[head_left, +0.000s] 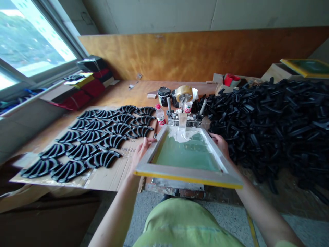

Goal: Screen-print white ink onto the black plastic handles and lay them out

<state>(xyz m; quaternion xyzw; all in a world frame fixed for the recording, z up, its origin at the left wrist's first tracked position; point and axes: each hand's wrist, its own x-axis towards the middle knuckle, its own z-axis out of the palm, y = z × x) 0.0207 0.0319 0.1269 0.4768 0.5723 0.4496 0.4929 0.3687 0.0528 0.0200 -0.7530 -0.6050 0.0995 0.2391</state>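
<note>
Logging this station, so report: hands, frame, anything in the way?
Left hand and right hand at opposite sides of screen frame; grips unclear. White paste at its far end. Nearest clutter: black pile beside right hand.

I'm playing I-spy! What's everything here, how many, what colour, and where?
Rectangular mesh-screen frame: one, grey-yellow-green, centre
Curved plastic-looking pieces: many, black, left rows, right heap
Flat cardboard: one, brown, left
Red-capped bottle: one, clear, behind frame
Metal clamp: one, grey, behind frame
Tape roll: one, amber, back centre
Round tub: one, black, behind bottle
Boxes: several, black-red, back left
Flat board: one, orange-brown, back
Second screen: one, yellow-green, back right
Table: one, brown, underneath
Glass window: one, pale, left
Cloth top: one, green, bottom
Left hand: one, frame's left
Right hand: one, frame's right
</note>
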